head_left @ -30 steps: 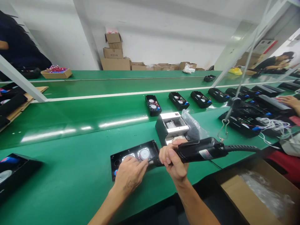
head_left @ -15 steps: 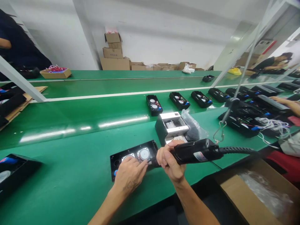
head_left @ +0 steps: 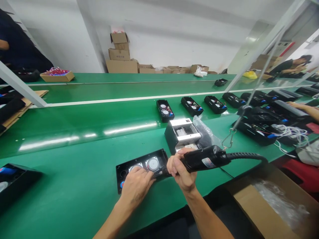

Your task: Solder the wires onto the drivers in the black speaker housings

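No wording can be made out anywhere in view. The closest thing to a label is the small white sticker [head_left: 208,162] with a reddish mark on the black electric screwdriver [head_left: 205,159] gripped in your right hand [head_left: 180,174], but its print is too small and blurred to read. Well ahead of your hands, the stacked cardboard carton [head_left: 119,54] shows a dark printed mark on its side, which is likewise too small to read.

Black electric screwdriver [head_left: 205,159], black open case [head_left: 127,177] (silver discs [head_left: 153,164], a blue dab [head_left: 122,184]), green assembly belt [head_left: 74,189]
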Demonstrator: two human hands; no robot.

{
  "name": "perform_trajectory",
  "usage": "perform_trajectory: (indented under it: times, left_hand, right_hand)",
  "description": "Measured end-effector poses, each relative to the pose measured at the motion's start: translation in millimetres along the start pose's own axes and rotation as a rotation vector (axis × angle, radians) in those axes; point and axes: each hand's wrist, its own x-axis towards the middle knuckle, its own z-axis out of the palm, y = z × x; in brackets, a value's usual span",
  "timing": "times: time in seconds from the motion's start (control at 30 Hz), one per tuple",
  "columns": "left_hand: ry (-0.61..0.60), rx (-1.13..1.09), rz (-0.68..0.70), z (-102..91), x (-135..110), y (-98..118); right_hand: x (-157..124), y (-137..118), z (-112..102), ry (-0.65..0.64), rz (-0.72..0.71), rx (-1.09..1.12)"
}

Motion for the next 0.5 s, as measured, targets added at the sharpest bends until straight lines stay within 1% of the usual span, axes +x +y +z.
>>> perform_trajectory:
  times: [0.27,0.43,0.5]
  left_hand:
    - [0.026,-0.005,-0.004,1.4,0.4,-0.5]
    - [0.013,-0.015,-0.008,-0.4,1.1,-0.8]
    - [0.016,-0.029,-0.005,-1.0,1.5,-0.8]
  right_hand:
    - [-0.4,11.3,-0.5,-0.006,0.033,0.029]
    - [-2.5,16.5,1.0,-0.023,0.037,0.008]
    - [-5.8,19.1,1.2,-0.032,0.07,-0.017]
